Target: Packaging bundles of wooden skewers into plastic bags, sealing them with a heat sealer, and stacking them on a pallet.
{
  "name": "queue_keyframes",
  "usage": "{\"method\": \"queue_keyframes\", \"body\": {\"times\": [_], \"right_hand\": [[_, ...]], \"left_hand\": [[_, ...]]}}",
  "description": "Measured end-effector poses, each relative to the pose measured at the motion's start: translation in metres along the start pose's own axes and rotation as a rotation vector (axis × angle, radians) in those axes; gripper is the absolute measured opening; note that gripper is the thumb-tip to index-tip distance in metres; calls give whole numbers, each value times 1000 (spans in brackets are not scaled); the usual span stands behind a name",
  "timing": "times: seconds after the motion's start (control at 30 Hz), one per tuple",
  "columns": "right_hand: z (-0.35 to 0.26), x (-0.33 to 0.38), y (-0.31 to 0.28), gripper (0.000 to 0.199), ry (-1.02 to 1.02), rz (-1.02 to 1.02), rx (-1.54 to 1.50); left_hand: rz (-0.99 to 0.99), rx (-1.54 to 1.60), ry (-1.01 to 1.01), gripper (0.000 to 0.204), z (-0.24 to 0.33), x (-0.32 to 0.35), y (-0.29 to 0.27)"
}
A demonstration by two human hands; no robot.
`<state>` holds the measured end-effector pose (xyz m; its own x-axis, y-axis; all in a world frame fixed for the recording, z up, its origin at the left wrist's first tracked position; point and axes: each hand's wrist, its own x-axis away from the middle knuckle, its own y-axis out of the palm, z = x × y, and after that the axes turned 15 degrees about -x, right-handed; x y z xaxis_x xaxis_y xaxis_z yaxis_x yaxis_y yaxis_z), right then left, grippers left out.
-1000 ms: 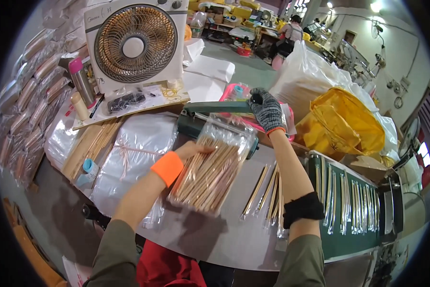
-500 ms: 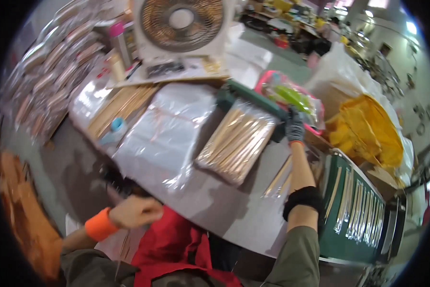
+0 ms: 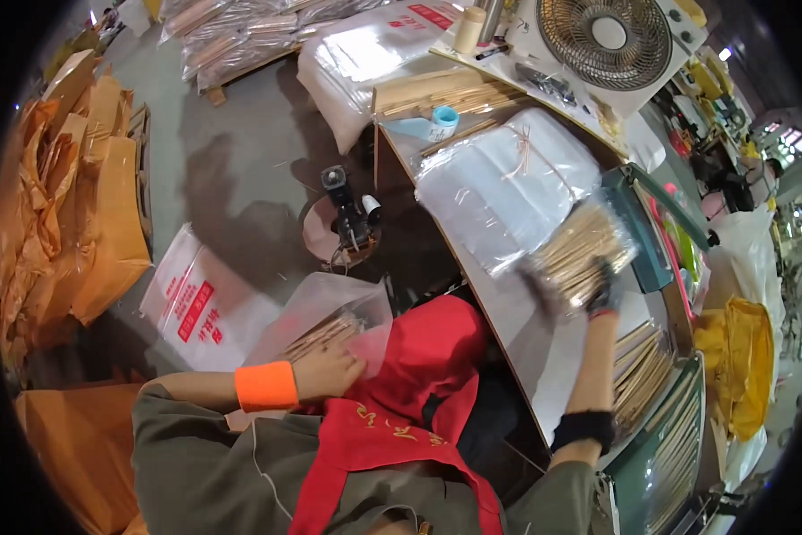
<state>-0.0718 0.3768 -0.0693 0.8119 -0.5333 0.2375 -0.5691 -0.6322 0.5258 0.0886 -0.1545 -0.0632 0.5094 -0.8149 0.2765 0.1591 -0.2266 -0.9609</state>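
Note:
My right hand (image 3: 604,287), in a grey glove, grips the near right side of a clear bag of wooden sticks (image 3: 588,245). The bag is tilted over the table, beside a stack of flat clear plastic bags (image 3: 517,178). Low at my left, my bare left hand (image 3: 328,367) has curled fingers at the edge of a wide translucent plastic bag (image 3: 352,299). Some bundled sticks (image 3: 322,334) show inside that bag. My left fingertips are partly hidden; they appear closed on its edge.
The table edge (image 3: 477,281) runs along my right. A black device on a round base (image 3: 347,227) stands beyond my left hand. Loose sticks (image 3: 641,361) and a green tray (image 3: 664,464) lie at right; a box fan (image 3: 608,36) stands at the back. Orange sacks (image 3: 106,205) are far left.
The view has swung left. My right hand has gone from the pink container to the bag of sticks and tilted it. My left hand is now at the translucent bag.

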Motion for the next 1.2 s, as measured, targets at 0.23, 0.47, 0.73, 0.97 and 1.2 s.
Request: {"method": "queue_keyframes", "body": {"times": [0.23,0.47,0.73,0.97,1.2], "right_hand": [[130,177,18,41,144,-697,-561],[158,243,197,63,-628,-1111,768],[335,268,151,33,-408,-1233,619],[271,285,178,26,-234,-1581,1530],[118,260,115,32,126,-1123,544]], "left_hand": [[68,112,-27,51,1,30,-34],[-622,205,-50,58,-16,118,-67],[-174,-100,180,16,-47,155,-53],[-294,-26,282,6,-24,181,-27],[-209,-4,410,14,-59,95,-84]]}}
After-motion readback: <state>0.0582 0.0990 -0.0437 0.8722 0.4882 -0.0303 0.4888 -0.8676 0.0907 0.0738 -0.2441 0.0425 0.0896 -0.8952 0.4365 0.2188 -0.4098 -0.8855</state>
